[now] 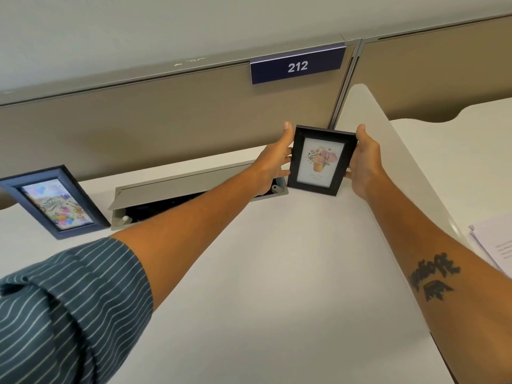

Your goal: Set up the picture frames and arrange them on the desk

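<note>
Head view, near to far. A striped rolled sleeve covers the left upper forearm; the right forearm is bare. A stack of papers lies at the right edge, beyond a white divider panel.

Both arms reach across the white desk to the black picture frame. The left hand grips its left edge and the right hand its right edge, thumbs at the upper corners, fingers wrapped behind. The frame stands upright at the back right of the desk, lower edge at or just above the surface; contact cannot be confirmed.

Handling, as judged: light, rigid, with a likely glazed front, so fragile and smooth. Hold by the side rails, not the glazing.

Obstructions: an open cable tray lies just left of the frame, under the left hand. The blue picture frame stands well apart at the far left. The partition wall with a "212" sign closes the rear.
</note>
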`<action>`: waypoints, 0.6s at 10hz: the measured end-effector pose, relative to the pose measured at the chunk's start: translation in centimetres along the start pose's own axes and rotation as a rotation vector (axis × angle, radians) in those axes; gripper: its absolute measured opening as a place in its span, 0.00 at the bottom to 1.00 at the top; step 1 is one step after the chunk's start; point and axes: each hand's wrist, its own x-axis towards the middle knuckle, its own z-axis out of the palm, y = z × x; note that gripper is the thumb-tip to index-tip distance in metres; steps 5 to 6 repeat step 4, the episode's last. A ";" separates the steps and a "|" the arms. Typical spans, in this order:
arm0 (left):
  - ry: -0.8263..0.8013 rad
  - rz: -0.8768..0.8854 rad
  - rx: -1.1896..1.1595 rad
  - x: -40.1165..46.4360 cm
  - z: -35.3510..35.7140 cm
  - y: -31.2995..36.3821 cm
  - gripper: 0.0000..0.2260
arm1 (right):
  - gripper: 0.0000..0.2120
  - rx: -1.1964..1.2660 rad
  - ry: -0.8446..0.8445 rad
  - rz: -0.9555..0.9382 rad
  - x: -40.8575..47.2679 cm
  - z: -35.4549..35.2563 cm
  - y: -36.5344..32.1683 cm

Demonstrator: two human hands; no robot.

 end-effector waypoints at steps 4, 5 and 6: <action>0.049 0.060 0.143 -3.7 -0.1 -1.2 0.33 | 0.31 -0.144 0.111 -0.080 -3.3 0.3 1.7; 0.049 0.060 0.143 -3.7 -0.1 -1.2 0.33 | 0.31 -0.144 0.111 -0.080 -3.3 0.3 1.7; 0.049 0.060 0.143 -3.7 -0.1 -1.2 0.33 | 0.31 -0.144 0.111 -0.080 -3.3 0.3 1.7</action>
